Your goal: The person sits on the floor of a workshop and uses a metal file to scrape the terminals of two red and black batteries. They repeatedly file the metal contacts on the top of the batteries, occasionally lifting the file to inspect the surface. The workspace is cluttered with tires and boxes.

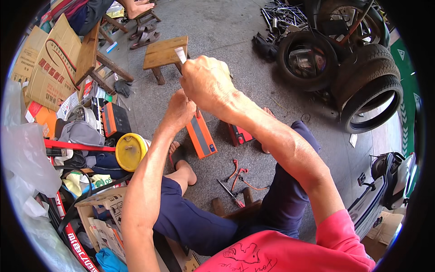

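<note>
My right hand (206, 81) is closed in a fist, with the whitish handle end (180, 54) of what looks like a screwdriver sticking out of its top. Right below it, my left hand (181, 110) is also closed; what its fingers hold is hidden. Under both hands an orange and grey battery (201, 136) stands on the floor between my feet, its far end covered by the hands. To its right is a red and black battery (240, 134), partly behind my right forearm. Red leads (234, 174) and a second screwdriver (231, 194) lie nearer to me.
A small wooden stool (165, 50) stands ahead. Tyres (371, 97) and a heap of metal tools (285, 18) are at the far right. Along the left are a yellow-lidded bucket (131, 152), another orange and black battery (115, 119) and cardboard (54, 68). Another person's foot (138, 8) shows at the top.
</note>
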Demonstrator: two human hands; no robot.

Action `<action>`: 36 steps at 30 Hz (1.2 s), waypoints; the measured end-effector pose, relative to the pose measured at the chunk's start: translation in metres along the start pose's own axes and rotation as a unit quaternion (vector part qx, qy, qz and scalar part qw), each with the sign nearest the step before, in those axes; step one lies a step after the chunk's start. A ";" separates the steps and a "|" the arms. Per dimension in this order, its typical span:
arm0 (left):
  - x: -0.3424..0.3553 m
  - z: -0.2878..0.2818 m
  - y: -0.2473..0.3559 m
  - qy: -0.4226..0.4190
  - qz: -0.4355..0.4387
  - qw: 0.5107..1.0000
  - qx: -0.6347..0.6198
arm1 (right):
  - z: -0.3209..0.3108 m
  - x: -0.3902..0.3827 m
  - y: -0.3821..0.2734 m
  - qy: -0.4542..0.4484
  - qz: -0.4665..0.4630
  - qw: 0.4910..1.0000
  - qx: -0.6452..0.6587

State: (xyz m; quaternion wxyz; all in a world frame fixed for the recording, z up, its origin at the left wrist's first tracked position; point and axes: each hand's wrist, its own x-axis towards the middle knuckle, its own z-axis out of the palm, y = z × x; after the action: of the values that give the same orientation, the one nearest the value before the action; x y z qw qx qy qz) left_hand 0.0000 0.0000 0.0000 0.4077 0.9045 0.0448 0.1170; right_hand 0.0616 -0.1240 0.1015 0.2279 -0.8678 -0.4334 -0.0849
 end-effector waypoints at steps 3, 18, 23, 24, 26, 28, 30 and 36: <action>0.001 0.004 -0.008 0.042 -0.008 0.999 -0.017 | -0.004 0.000 -0.001 0.032 -0.003 0.999 0.005; -0.001 0.001 -0.010 0.066 0.064 0.996 0.007 | -0.010 -0.001 -0.007 0.056 -0.027 0.997 -0.035; 0.006 -0.005 -0.020 -0.020 -0.003 1.000 0.009 | 0.014 0.005 0.020 0.108 -0.225 0.968 0.001; 0.004 -0.004 -0.020 -0.009 0.004 1.000 0.004 | 0.012 0.006 0.015 0.069 -0.210 0.975 -0.005; -0.001 0.000 -0.018 -0.008 0.003 1.000 -0.001 | 0.006 0.004 0.006 0.028 -0.161 0.986 -0.043; -0.003 -0.001 0.002 -0.030 -0.010 1.000 0.000 | 0.008 0.003 0.009 0.075 -0.085 0.993 -0.035; -0.001 -0.006 0.010 -0.018 -0.055 0.998 -0.003 | -0.001 0.007 0.007 0.067 -0.001 0.998 -0.016; 0.002 -0.009 -0.010 0.040 -0.076 0.992 -0.090 | -0.018 0.007 0.010 0.076 -0.049 0.995 -0.038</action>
State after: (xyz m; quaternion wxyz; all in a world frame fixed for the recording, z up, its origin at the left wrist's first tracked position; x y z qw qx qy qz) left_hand -0.0003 0.0138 -0.0011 0.4932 0.8526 0.1192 0.1252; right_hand 0.0751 -0.1323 0.1163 0.2231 -0.8446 -0.4530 -0.1780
